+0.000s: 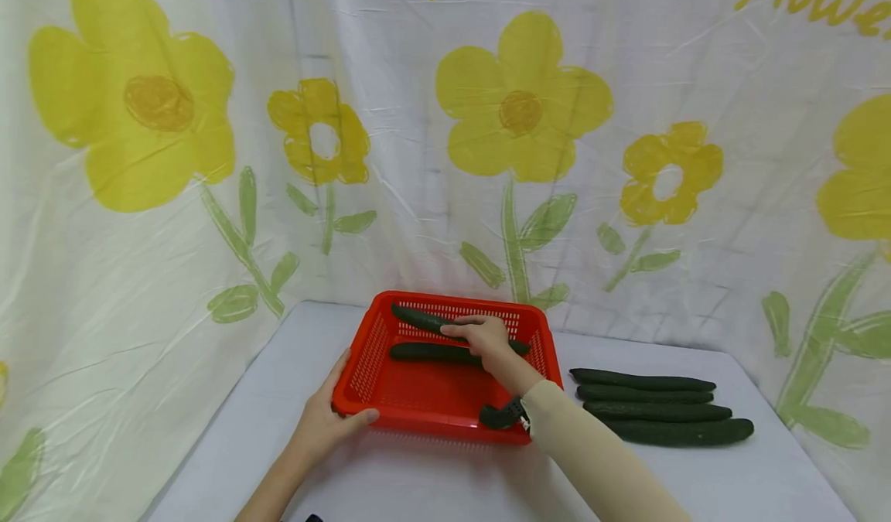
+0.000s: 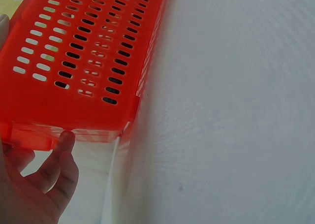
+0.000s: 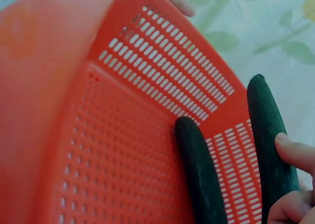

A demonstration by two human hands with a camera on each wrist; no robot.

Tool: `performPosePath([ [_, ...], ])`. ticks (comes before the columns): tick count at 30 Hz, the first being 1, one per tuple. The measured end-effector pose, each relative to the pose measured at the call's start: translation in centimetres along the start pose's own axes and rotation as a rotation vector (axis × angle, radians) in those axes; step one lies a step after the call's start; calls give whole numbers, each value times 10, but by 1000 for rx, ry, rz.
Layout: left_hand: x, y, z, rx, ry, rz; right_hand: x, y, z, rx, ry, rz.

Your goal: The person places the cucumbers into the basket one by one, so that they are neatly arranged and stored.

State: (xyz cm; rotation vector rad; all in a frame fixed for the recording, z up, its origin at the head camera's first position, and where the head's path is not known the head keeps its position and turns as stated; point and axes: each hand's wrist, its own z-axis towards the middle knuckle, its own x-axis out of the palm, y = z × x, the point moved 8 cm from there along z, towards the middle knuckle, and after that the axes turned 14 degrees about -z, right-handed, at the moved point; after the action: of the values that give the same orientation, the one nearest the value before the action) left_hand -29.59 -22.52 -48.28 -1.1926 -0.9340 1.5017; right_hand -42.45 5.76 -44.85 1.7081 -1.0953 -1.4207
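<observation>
A red plastic basket with slotted walls rests on the white table. My left hand grips its near left corner, thumb over the rim; in the left wrist view, fingers curl under the basket's rim. Over the basket's far side, my right hand holds a dark green cucumber around its middle. The right wrist view shows the thumb and fingers about this cucumber, which is tilted. A second cucumber lies inside the basket, its right part partly hidden by my right hand.
Several cucumbers lie side by side on the table, right of the basket. A white curtain with yellow flowers hangs behind the table and along its left. A black strap circles my right wrist.
</observation>
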Motion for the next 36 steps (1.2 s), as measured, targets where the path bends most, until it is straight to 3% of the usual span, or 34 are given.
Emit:
performPosePath([
  [5,-1,2,-1,-1,2,8,9,-8,-4,58,20,71],
  [18,0,4,-2,-4,1,14,12,-12,-10,85,-20,5],
  [27,-1,4,1,7,-4,36,11,-14,-7,85,5,22],
  [36,0,5,1,4,0,24,14,-20,-9,74,47,-27],
])
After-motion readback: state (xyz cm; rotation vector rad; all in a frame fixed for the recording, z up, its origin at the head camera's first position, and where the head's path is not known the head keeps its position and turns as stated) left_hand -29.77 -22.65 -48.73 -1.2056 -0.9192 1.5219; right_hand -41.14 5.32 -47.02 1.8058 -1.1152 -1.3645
